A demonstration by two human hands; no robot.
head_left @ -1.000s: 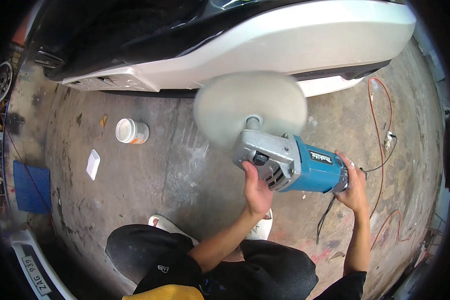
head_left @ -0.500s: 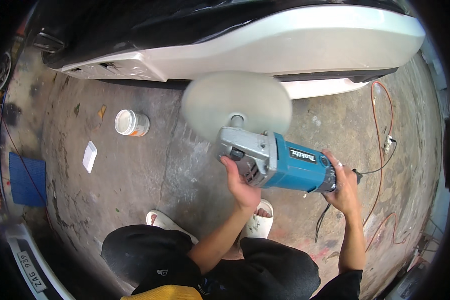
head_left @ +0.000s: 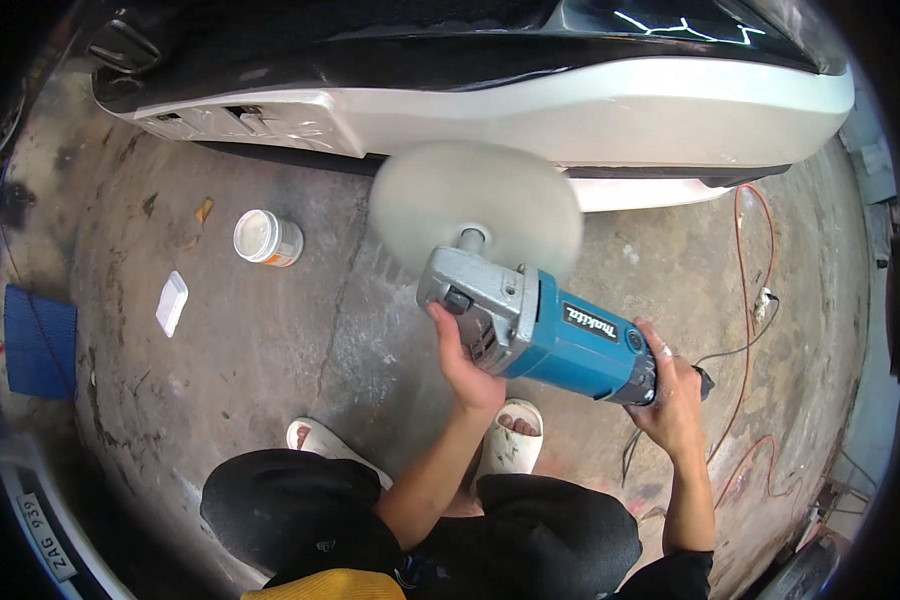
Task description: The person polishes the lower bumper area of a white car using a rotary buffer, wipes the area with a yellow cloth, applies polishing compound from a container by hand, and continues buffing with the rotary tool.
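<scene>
Both hands are closed on a polisher [head_left: 580,350] with a teal body and silver gear head. My left hand [head_left: 467,375] grips the head, thumb along its side, and my right hand [head_left: 670,395] wraps round the rear of the body. The round pale pad [head_left: 475,185] is blurred, facing the lower part of a vehicle's white-and-black bumper [head_left: 670,115]; whether it touches the bumper I cannot tell. Crinkled clear wrap covers a section on the bumper's left.
A white tub [head_left: 268,236], a small white tray [head_left: 172,300] and a blue mat [head_left: 40,342] lie on the concrete floor. An orange cable [head_left: 743,250] runs on the right beside a plug [head_left: 765,302]. Another bumper [head_left: 40,515] is at lower left. My sandalled feet [head_left: 513,440] are below.
My hands and the polisher have shifted left in the picture, the rear end slightly lower. The view of the bumper has shifted too, with more of the black bodywork at top right showing.
</scene>
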